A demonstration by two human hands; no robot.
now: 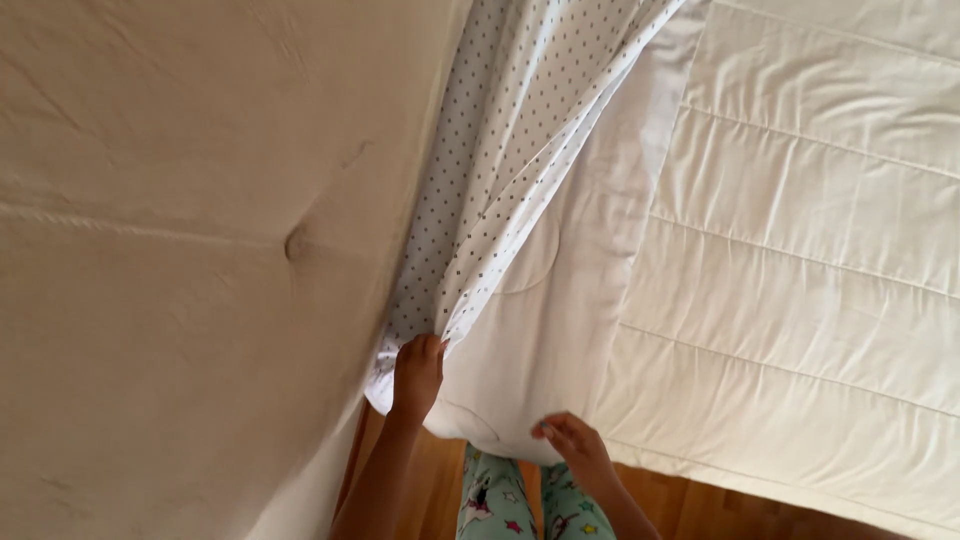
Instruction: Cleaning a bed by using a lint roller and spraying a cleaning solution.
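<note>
Wooden flooring (700, 505) shows along the bottom edge, below a bed seen from above. At the mattress corner the left hand (415, 372) has its fingers closed on the dotted sheet (500, 130), white with small dark spots, which runs up between the beige padded headboard (180, 250) and the white mattress (560, 300). Just beside it, the right hand (575, 447) lies with fingers loosely curled against the mattress's lower edge; whether it grips cannot be told. A quilted white cover (810, 250) spreads to the right. Patterned green trousers (520, 505) show between the arms.

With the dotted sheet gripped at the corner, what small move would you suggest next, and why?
Probably draw the white dotted fitted sheet down over the mattress corner: the left hand pinches its bunched edge there, while the right hand rests on the corner's underside.
</note>
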